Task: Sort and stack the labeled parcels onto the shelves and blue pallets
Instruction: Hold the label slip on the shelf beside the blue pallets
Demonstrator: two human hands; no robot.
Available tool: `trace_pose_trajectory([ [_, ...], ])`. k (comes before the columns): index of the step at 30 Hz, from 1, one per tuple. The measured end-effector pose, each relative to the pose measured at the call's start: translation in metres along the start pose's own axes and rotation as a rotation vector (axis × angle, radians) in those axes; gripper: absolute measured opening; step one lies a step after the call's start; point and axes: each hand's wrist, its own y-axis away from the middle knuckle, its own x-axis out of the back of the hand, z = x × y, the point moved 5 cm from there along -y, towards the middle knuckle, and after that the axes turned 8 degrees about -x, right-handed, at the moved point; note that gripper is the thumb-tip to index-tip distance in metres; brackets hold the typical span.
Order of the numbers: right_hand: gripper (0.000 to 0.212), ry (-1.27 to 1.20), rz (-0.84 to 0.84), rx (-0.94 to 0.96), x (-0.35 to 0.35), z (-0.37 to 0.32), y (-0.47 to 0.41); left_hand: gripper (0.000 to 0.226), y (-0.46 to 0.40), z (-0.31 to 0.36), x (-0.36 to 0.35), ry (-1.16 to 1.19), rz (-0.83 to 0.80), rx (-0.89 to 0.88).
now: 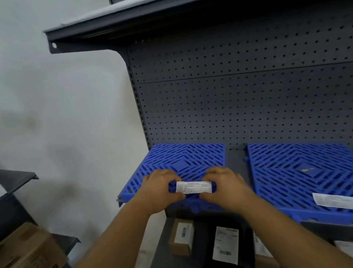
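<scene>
slotted blue pallet [182,158], rectangular paper label [193,187]

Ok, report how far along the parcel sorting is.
Early stage. Done: two blue pallets sit on the shelf, and the right pallet already carries a white label. In hand: the left hand and right hand hold a white label at the front edge of the left pallet. Left: no parcels are on either pallet; a small brown box and a black parcel lie on the shelf below.
</scene>
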Motion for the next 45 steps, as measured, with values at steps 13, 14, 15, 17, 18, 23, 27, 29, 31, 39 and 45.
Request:
trace_pose_trajectory([
  [13, 0.033, -0.037, -0.037, -0.035, -0.029, -0.025, -0.034, 0.037, -0.017, -0.057, -0.001, 0.016, -0.128, -0.013],
  [14, 0.033, -0.035, -0.036, -0.04, -0.029, -0.025, -0.035, 0.037, -0.018, -0.059, -0.002, 0.022, -0.135, -0.012],
  [15, 0.034, -0.03, -0.036, -0.044, -0.029, -0.024, -0.036, 0.037, -0.02, -0.061, -0.003, 0.027, -0.142, -0.013],
  [17, 0.036, -0.014, -0.044, -0.048, -0.032, -0.022, -0.038, 0.041, -0.022, -0.063, -0.004, 0.034, -0.149, -0.019],
  [18, 0.037, -0.009, -0.052, -0.053, -0.033, -0.02, -0.039, 0.045, -0.022, -0.064, -0.006, 0.038, -0.154, -0.021],
  [23, 0.054, -0.007, -0.093, -0.079, -0.04, -0.011, -0.036, 0.064, -0.02, -0.07, -0.011, 0.05, -0.179, -0.002],
  [27, 0.055, -0.024, -0.016, -0.087, -0.024, -0.007, -0.034, 0.059, -0.021, -0.061, -0.001, 0.064, -0.118, -0.035],
  [29, 0.054, -0.027, 0.009, -0.089, -0.017, -0.005, -0.031, 0.058, -0.022, -0.055, 0.004, 0.055, -0.096, -0.05],
  [31, 0.055, -0.004, 0.034, -0.081, -0.01, -0.003, -0.026, 0.066, -0.02, -0.047, 0.006, 0.063, -0.076, -0.053],
  [39, 0.079, 0.121, 0.127, -0.019, -0.001, 0.021, 0.023, 0.078, -0.005, 0.026, -0.013, -0.126, 0.1, -0.242],
  [45, 0.063, 0.102, 0.186, -0.011, 0.03, 0.052, 0.061, 0.09, 0.003, 0.091, -0.016, -0.11, 0.08, -0.24],
])
